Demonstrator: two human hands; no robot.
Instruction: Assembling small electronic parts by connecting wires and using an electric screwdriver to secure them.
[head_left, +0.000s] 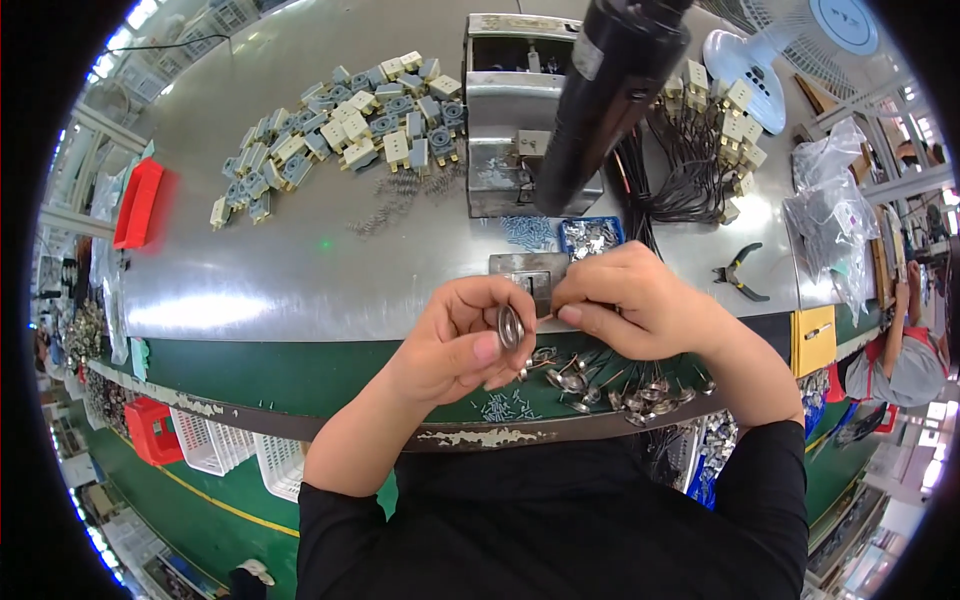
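Note:
A round metal disc-shaped part (510,328) is pinched between the thumb and fingers of my left hand (440,345), above the table's front edge. My right hand (635,305) is closed beside it, thumb against forefinger, on a thin copper-coloured piece (546,318); whether this joins the disc I cannot tell. Just beyond both hands sits a small metal fixture block (508,264), partly covered by them. Similar round metal parts with thin stems (650,398) lie in a pile below my right hand. Small loose screws (503,407) are scattered under my left hand.
A black cylindrical tool (615,100) hangs before a metal housing (510,95). Around it are grey-and-cream plug bodies (350,125), springs (390,200), bluish screws (527,232), a blue parts tray (563,240), black cables (680,190) and pliers (745,278). A fan (745,80) stands far right.

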